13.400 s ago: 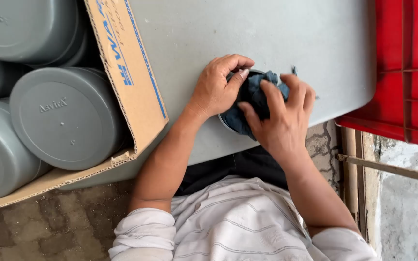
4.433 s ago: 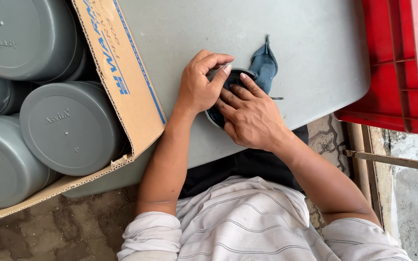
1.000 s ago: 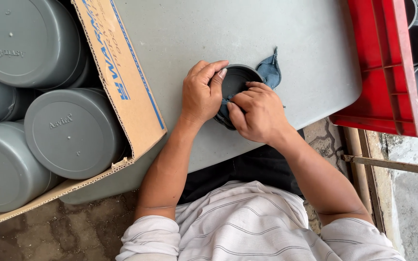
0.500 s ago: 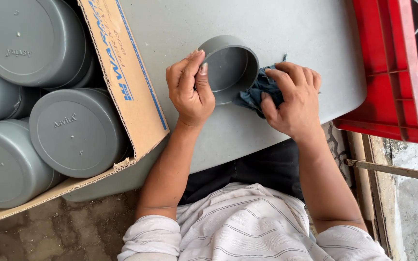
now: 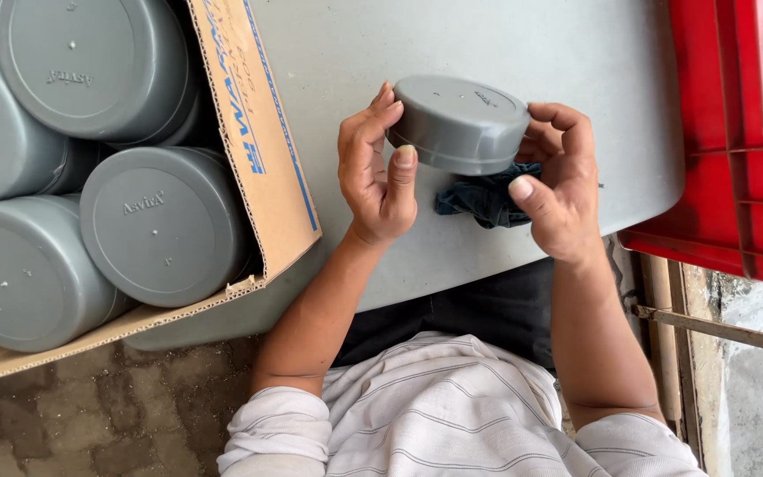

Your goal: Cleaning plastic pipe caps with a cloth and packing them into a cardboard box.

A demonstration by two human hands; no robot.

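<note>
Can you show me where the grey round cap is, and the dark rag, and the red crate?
grey round cap [image 5: 461,119], head view, on its flat closed top.
dark rag [image 5: 483,199], head view, on the bunched cloth under the cap.
red crate [image 5: 721,132], head view, on its left wall.

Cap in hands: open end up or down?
Down. The cap shows its closed flat top; left hand and right hand hold its sides.

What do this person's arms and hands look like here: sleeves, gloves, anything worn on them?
Both hands are bare: the left hand and the right hand wear no gloves, and no rings, watch or bands show on the fingers or wrists. The forearms are uncovered. The sleeves are pushed up near the elbows; they belong to a white shirt with thin grey stripes.
</note>
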